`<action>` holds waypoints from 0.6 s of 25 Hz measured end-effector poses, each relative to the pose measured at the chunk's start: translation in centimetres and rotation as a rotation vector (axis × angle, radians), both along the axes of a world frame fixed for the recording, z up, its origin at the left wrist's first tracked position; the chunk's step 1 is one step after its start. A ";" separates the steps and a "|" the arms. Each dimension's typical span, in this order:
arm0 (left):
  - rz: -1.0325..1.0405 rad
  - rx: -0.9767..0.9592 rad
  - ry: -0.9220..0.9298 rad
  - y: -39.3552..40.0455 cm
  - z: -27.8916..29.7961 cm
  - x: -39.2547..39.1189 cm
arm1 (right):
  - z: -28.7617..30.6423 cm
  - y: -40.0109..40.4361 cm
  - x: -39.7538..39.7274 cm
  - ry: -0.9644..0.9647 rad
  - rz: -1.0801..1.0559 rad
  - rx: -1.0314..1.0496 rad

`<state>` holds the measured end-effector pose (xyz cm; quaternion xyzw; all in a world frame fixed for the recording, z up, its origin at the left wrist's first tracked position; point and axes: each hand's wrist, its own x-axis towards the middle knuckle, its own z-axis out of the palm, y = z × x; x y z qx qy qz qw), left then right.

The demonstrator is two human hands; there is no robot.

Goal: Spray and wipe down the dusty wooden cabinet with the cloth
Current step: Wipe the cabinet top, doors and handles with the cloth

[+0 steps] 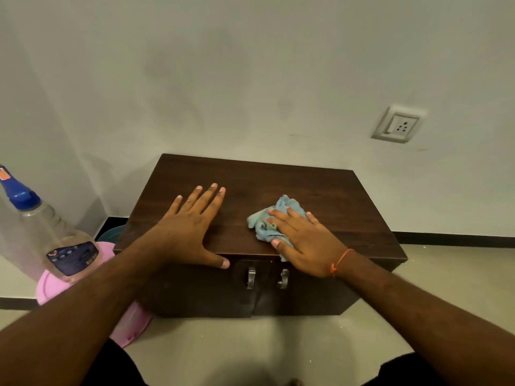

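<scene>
Left hand point(192, 229): flat, fingers spread, palm on the top of the dark brown wooden cabinet point(320, 190). Right hand point(303, 240): fingers extended, pressing the crumpled light-blue cloth point(271, 222) onto the cabinet top near its front edge. Clear plastic bottle with blue cap point(53, 232): on a pink stool point(55, 285) to the left, label illegible.

A pink plastic tub point(131, 327) stood on the floor point(418, 274), with a teal container point(111, 232) just behind it near the black skirting point(451, 238). A white wall socket point(397, 125) was mounted on the pale wall point(223, 79), toward its right side.
</scene>
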<state>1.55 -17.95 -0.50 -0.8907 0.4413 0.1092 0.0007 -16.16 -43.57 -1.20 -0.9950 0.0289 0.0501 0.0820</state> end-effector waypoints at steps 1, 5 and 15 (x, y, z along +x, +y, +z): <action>0.003 0.005 0.005 0.1 -0.1 -0.1 | 0.2 -2.7 -1.3 0.019 -0.081 0.001; -0.006 -0.003 0.008 0.7 -0.2 -0.3 | 0.2 -10.4 -2.5 0.025 -0.501 -0.027; -0.178 0.051 -0.015 -0.9 0.0 -2.6 | 1.8 -7.1 -8.0 0.101 -0.259 0.008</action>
